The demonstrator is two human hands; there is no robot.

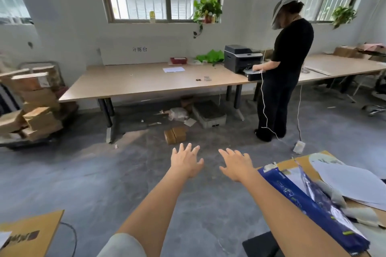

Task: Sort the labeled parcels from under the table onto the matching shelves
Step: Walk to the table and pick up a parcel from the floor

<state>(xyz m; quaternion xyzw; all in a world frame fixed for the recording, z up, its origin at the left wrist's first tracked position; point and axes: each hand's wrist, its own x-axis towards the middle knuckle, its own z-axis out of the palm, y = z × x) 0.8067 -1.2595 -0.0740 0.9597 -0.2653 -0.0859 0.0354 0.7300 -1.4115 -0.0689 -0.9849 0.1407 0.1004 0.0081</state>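
Observation:
Two small brown cardboard parcels [175,135] lie side by side on the grey floor at the front edge of the long wooden table [133,85]. My left hand [186,159] and my right hand [236,164] are stretched out in front of me, palms down, fingers spread, holding nothing. Both hands hover just short of the parcels, apart from them. A plastic-wrapped bundle [178,113] and a grey crate [209,113] sit further back under the table.
A person in black [286,69] stands at the table's right by a printer [242,60]. A cart stacked with cardboard boxes [33,106] is at the left. An opened carton with blue packaging [325,196] lies close at my right, a flat box [29,233] at bottom left.

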